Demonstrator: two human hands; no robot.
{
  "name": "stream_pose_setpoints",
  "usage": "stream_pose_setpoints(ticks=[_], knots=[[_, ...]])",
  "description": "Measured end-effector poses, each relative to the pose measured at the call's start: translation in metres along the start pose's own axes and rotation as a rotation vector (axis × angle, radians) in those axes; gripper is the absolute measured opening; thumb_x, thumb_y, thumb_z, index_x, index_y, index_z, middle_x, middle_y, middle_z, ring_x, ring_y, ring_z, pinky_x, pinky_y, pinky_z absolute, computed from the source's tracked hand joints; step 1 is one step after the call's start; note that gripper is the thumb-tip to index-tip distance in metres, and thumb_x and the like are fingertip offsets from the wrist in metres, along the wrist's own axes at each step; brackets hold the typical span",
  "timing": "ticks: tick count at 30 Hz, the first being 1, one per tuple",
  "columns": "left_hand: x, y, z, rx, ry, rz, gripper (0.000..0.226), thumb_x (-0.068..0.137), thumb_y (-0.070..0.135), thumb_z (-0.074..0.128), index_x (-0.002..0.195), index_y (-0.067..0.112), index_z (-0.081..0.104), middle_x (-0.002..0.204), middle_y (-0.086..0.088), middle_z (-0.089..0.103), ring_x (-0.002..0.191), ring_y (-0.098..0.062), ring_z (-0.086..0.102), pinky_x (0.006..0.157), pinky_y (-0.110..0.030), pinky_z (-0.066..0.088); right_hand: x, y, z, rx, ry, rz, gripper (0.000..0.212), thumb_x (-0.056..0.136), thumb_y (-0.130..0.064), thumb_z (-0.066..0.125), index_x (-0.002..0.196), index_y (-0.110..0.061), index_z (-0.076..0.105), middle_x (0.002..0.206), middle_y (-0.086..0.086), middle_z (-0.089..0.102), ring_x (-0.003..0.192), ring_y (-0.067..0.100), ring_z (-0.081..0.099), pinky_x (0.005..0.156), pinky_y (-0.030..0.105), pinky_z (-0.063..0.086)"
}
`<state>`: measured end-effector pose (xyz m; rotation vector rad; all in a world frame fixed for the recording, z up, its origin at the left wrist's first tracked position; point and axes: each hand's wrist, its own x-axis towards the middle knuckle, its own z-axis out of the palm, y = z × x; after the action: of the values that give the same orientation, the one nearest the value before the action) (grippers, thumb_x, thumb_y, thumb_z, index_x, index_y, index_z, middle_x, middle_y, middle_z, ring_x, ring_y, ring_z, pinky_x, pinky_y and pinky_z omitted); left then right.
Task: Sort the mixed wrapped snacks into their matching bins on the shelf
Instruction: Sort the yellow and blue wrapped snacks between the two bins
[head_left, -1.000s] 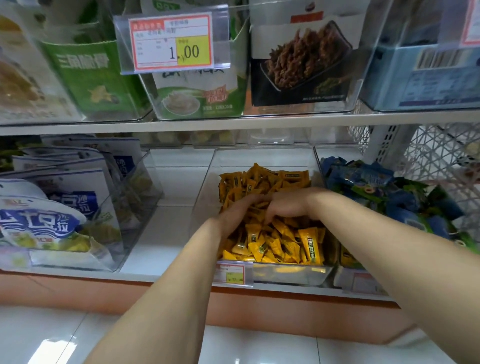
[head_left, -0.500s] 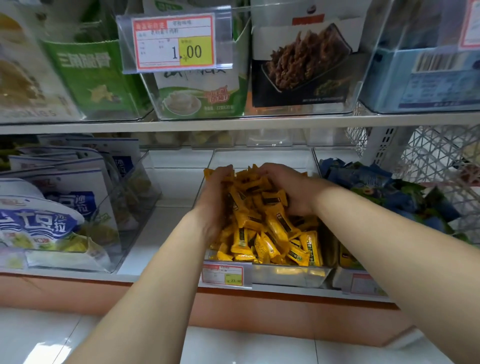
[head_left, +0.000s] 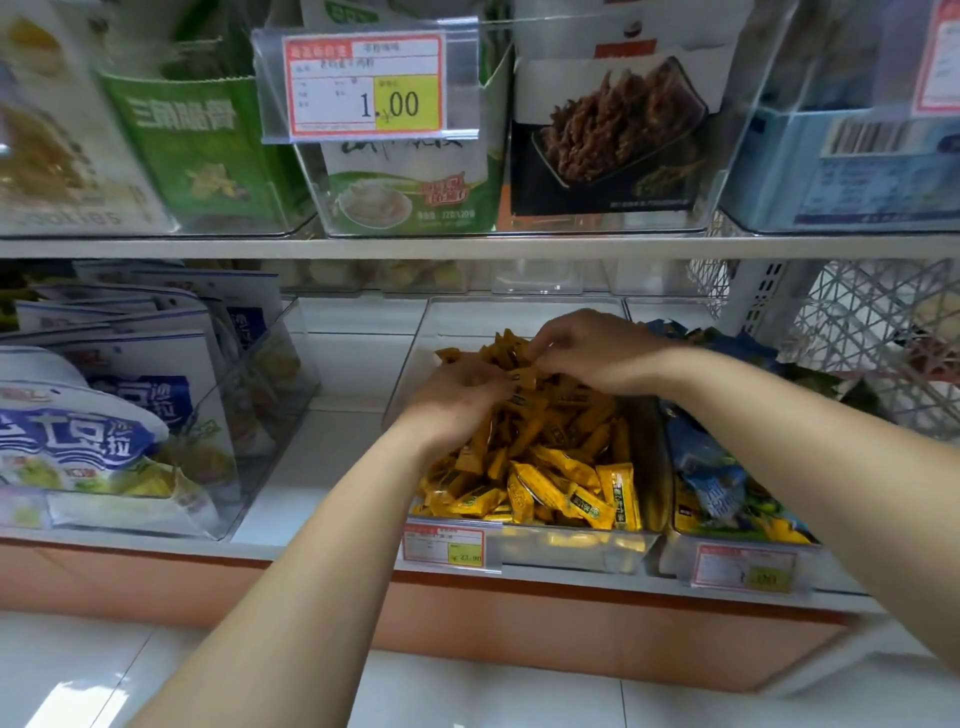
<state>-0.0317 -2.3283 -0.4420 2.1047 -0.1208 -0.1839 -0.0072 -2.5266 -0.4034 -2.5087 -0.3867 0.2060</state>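
Half a second on, my cupped heap has sunk and both hands sit farther back | left hand curls round yellow snacks, right hand pinches one at the pile's rear | packets fill the middle clear bin, long axes pointing every way.

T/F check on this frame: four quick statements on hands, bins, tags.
1. The left hand and right hand are both on the yellow snacks in the middle clear bin. True.
2. The bin to the right holds red wrappers. False: it holds blue and green snacks.
3. The upper price tag reads 1.00. True.
4. The blue-and-white bags sit right of the yellow snacks. False: they sit to the left.
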Motion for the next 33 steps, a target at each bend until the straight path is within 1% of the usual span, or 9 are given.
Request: stream_pose_setpoints(ticks=[3, 5, 8, 13, 18, 22, 26, 30, 33], knots=[[0.004, -0.01, 0.009, 0.105, 0.042, -0.075, 0.031, 0.092, 0.038, 0.061, 0.122, 0.028, 0.059, 0.108, 0.006, 0.063, 0.102, -0.019, 0.059, 0.073, -0.028, 0.045, 0.009, 0.0, 0.025, -0.224, -0.216, 0.053, 0.02, 0.098, -0.04, 0.05, 0.093, -0.027, 0.064, 0.092, -0.005, 0.064, 0.085, 0.017, 0.061, 0.067, 0.029, 0.046], [0.005, -0.02, 0.02, 0.077, -0.002, -0.128, 0.045, 0.095, 0.042, 0.058, 0.132, 0.017, 0.052, 0.119, -0.004, 0.065, 0.107, -0.026, 0.06, 0.089, -0.038, 0.051, 0.015, 0.002, 0.037, -0.327, -0.311, 0.164, 0.033, 0.098, -0.05, 0.046, 0.086, -0.024, 0.061, 0.086, -0.003, 0.06, 0.078, 0.014, 0.055, 0.063, 0.027, 0.039], [0.013, -0.03, 0.028, 0.178, 0.045, -0.18, 0.064, 0.096, 0.049, 0.053, 0.145, 0.011, 0.038, 0.136, -0.013, 0.055, 0.122, -0.034, 0.054, 0.097, -0.04, 0.047, 0.025, 0.004, 0.05, -0.333, -0.262, 0.232, 0.052, 0.092, -0.063, 0.042, 0.111, -0.019, 0.062, 0.106, -0.003, 0.061, 0.094, 0.017, 0.056, 0.079, 0.031, 0.045], [0.027, -0.028, 0.028, 0.191, 0.16, -0.176, 0.047, 0.091, 0.044, 0.055, 0.125, 0.011, 0.052, 0.113, -0.008, 0.063, 0.097, -0.03, 0.057, 0.076, -0.033, 0.041, 0.034, 0.019, 0.056, -0.338, -0.279, 0.191, 0.073, 0.082, -0.07, 0.048, 0.14, -0.026, 0.051, 0.141, 0.007, 0.054, 0.12, 0.027, 0.054, 0.097, 0.037, 0.044], [0.035, -0.026, 0.031, 0.261, 0.032, -0.2, 0.038, 0.094, 0.049, 0.046, 0.106, 0.018, 0.064, 0.097, -0.004, 0.059, 0.078, -0.02, 0.054, 0.063, -0.031, 0.037, 0.048, 0.029, 0.057, -0.315, -0.337, 0.278, 0.125, 0.062, -0.076, 0.069, 0.157, -0.032, 0.001, 0.162, 0.007, 0.024, 0.144, 0.033, 0.03, 0.107, 0.043, 0.034], [0.04, -0.026, 0.031, 0.292, 0.061, -0.281, 0.073, 0.092, 0.067, 0.036, 0.138, 0.011, 0.05, 0.132, -0.015, 0.058, 0.112, -0.033, 0.058, 0.078, -0.034, 0.041, 0.061, 0.028, 0.047, -0.265, -0.364, 0.304, 0.126, 0.056, -0.066, 0.082, 0.155, -0.032, 0.014, 0.155, 0.006, 0.037, 0.132, 0.031, 0.046, 0.092, 0.038, 0.047], [0.043, -0.029, 0.04, 0.217, 0.004, -0.306, 0.096, 0.084, 0.077, 0.044, 0.154, 0.013, 0.027, 0.151, -0.014, 0.044, 0.134, -0.036, 0.045, 0.103, -0.04, 0.038, 0.07, 0.024, 0.031, -0.336, -0.463, 0.298, 0.12, 0.065, -0.064, 0.08, 0.157, -0.035, 0.008, 0.162, 0.005, 0.023, 0.145, 0.033, 0.028, 0.113, 0.046, 0.032], [0.046, -0.04, 0.038, 0.071, -0.056, -0.298, 0.109, 0.069, 0.071, 0.068, 0.155, 0.022, 0.022, 0.15, -0.006, 0.044, 0.134, -0.031, 0.045, 0.096, -0.033, 0.038, 0.071, 0.033, 0.034, -0.337, -0.553, 0.276, 0.122, 0.073, -0.049, 0.081, 0.156, -0.037, -0.008, 0.164, 0.008, 0.017, 0.147, 0.034, 0.023, 0.116, 0.047, 0.029], [0.045, -0.043, 0.033, -0.007, -0.045, -0.27, 0.119, 0.046, 0.071, 0.073, 0.15, 0.027, 0.033, 0.14, -0.002, 0.054, 0.125, -0.028, 0.054, 0.105, -0.043, 0.044, 0.073, 0.033, 0.029, -0.341, -0.562, 0.222, 0.124, 0.071, -0.038, 0.086, 0.157, -0.036, -0.003, 0.162, 0.006, 0.023, 0.144, 0.031, 0.031, 0.114, 0.047, 0.034]])
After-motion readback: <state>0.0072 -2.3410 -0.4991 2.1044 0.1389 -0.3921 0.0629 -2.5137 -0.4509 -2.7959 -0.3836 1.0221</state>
